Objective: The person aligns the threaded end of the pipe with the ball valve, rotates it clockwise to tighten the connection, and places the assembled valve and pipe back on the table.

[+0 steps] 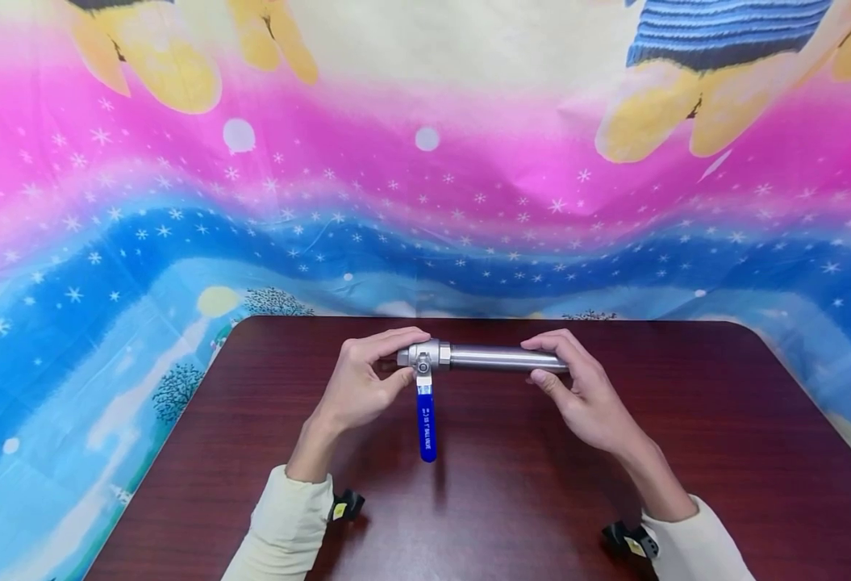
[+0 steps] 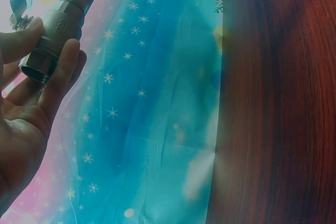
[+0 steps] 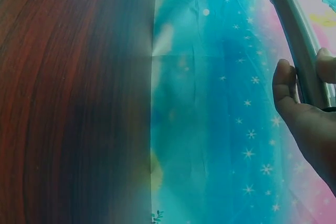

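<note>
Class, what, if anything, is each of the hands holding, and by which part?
The left hand holds the ball valve by its body; the right hand holds the metal pipe joined to it, near the free end.

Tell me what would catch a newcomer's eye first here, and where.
The pink and blue snowflake backdrop, spread behind the dark table, would likely grab the eye first. Next comes the bright blue lever, pointing down the head view from the metal valve held in the left hand. A metal pipe runs from that valve to the right hand.
</note>
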The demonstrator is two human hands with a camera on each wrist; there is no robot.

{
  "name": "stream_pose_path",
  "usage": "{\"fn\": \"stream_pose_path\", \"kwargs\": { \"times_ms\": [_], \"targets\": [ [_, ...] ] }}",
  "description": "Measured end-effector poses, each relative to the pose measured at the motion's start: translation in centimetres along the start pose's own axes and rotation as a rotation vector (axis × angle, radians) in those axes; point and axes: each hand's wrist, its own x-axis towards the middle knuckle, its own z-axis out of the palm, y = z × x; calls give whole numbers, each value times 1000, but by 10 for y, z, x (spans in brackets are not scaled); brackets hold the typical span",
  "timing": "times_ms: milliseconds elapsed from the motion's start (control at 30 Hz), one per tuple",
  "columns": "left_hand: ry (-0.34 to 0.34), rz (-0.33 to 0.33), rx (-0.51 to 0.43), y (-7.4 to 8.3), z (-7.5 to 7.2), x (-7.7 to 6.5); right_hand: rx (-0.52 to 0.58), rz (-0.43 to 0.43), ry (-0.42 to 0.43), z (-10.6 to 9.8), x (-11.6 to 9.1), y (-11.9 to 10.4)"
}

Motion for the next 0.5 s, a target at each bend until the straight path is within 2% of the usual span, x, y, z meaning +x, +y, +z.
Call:
{"fn": "stream_pose_path", "kwargs": {
  "times_ms": [267, 500],
  "targets": [
    [3, -11, 16, 0, -1, 0, 36, -22, -43, 1, -1, 0],
    [-4, -21, 6, 0, -1, 1, -38, -37, -23, 0, -1, 0]
  ]
}}
